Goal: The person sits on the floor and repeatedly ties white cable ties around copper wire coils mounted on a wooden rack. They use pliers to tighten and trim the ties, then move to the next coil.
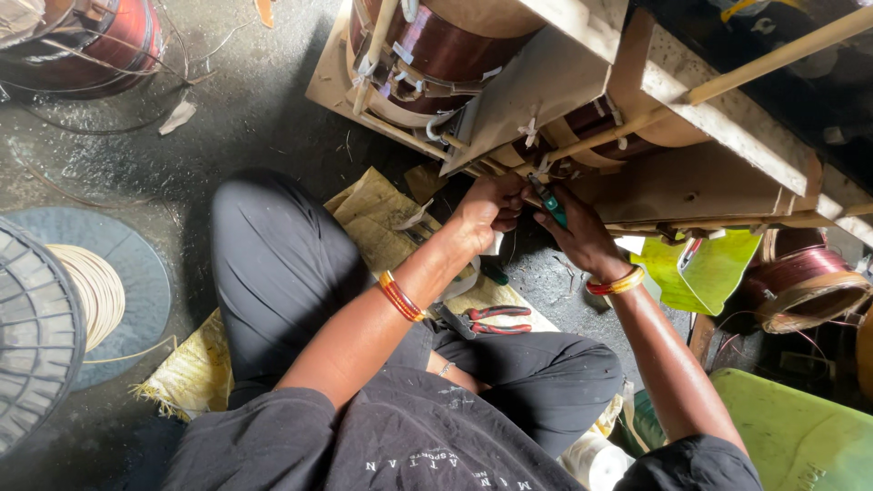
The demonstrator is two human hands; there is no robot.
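The big wooden-framed coil assembly sits tilted on the floor. Under its lower edge, the left hand has its grip pinched on a lead there, and the right hand beside it is clenched round a small green-handled cutter. Red-handled pliers lie below the assembly, on the yellow sack.

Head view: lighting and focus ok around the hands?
Head view: daylight is even on the left hand and right hand, both sharp; deep shadow beneath the wooden frame hides the cutters tip; edges bend slightly.
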